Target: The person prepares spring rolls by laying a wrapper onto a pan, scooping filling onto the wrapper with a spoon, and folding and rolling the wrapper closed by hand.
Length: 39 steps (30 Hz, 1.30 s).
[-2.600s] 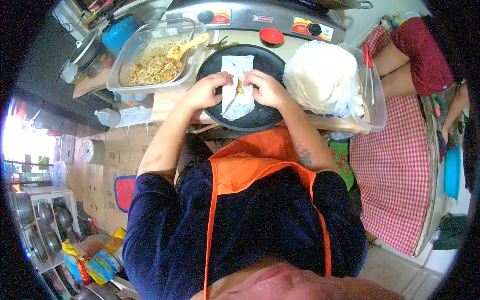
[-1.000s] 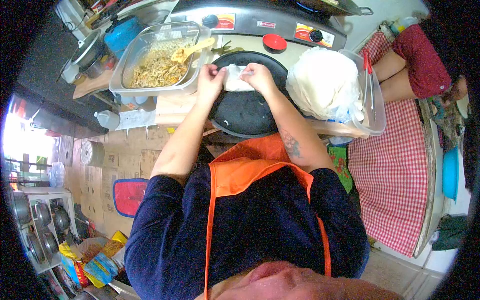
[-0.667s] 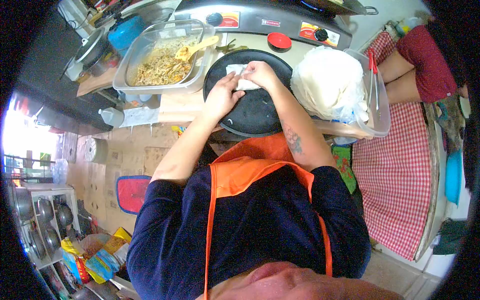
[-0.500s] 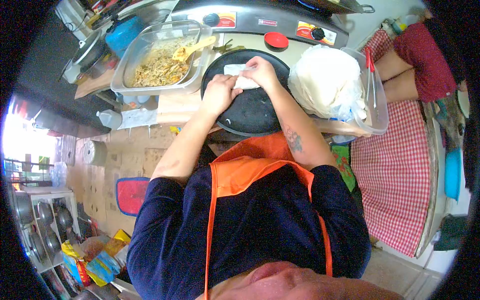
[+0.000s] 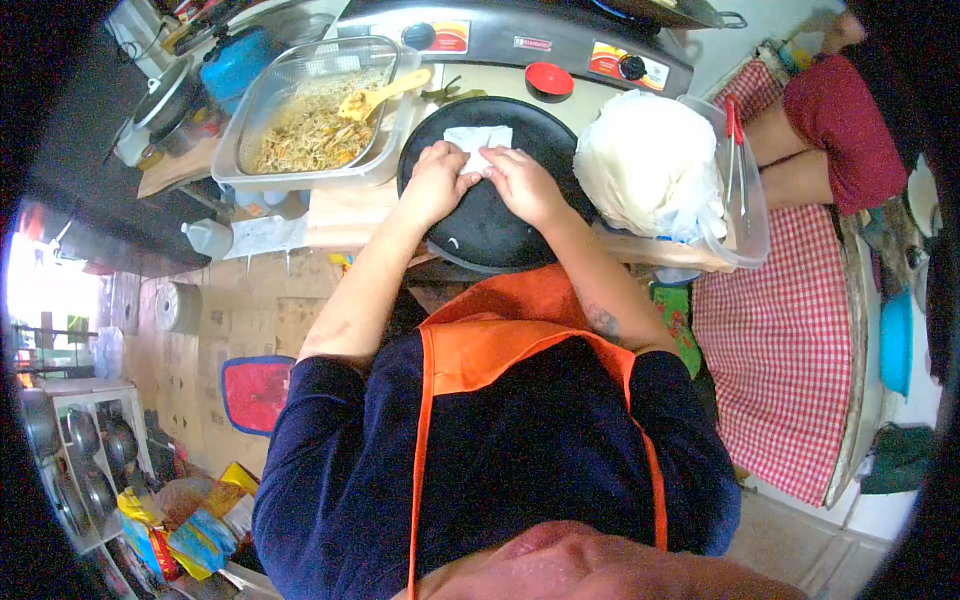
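Observation:
A white wrapper [image 5: 479,138], partly folded, lies on the far part of a round black tray [image 5: 490,232]. My left hand [image 5: 438,182] holds its left side, fingers bent over it. From the right, my right hand [image 5: 522,185] grips the near edge, and the two thumbs almost meet. The filling inside is hidden by wrapper and fingers. Left of the tray, a clear container [image 5: 300,180] holds a basket of shredded filling [image 5: 312,140] with a yellow spoon [image 5: 385,93]. A stack of white wrappers [image 5: 648,165] stands at the right.
Behind the tray are a small red bowl [image 5: 549,80] and a steel stove [image 5: 500,42]. Red-handled tongs [image 5: 735,135] rest in the bin on the right. Another person's legs [image 5: 800,150] show beyond it, near a checkered cloth [image 5: 775,350].
The wrapper was open lengthwise with filling showing, and is now folded over. My right hand has come down from the wrapper's far side to its near edge, beside my left hand.

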Tool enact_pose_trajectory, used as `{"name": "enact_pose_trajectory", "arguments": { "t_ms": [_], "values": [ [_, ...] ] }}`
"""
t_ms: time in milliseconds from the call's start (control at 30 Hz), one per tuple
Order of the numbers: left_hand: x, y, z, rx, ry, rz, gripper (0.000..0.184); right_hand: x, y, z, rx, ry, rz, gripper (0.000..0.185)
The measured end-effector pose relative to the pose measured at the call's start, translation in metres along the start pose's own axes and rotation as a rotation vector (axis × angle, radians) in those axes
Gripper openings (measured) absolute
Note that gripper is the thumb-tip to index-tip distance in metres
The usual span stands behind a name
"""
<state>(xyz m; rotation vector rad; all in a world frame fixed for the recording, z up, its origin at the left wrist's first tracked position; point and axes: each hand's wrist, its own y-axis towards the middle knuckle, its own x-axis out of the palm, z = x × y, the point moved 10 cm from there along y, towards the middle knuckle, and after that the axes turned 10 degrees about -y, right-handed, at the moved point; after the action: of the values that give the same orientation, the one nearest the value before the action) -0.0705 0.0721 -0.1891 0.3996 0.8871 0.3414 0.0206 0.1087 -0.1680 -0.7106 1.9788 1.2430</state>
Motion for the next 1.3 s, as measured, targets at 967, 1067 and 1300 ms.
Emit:
{"name": "enact_pose_trajectory", "arguments": {
  "t_ms": [967, 1067, 1300],
  "values": [
    [0.007, 0.004, 0.014, 0.081, 0.062, -0.038, 0.023, 0.019, 0.023, 0.074, 0.428, 0.029, 0.135, 0.015],
    [0.009, 0.007, 0.006, 0.085, 0.036, -0.025, 0.022, 0.013, 0.021, 0.058, 0.396, 0.171, 0.125, 0.015],
    [0.005, 0.012, -0.01, -0.074, -0.421, -0.124, 0.027, 0.014, 0.027, 0.003, -0.107, -0.176, -0.08, 0.023]
  ]
}}
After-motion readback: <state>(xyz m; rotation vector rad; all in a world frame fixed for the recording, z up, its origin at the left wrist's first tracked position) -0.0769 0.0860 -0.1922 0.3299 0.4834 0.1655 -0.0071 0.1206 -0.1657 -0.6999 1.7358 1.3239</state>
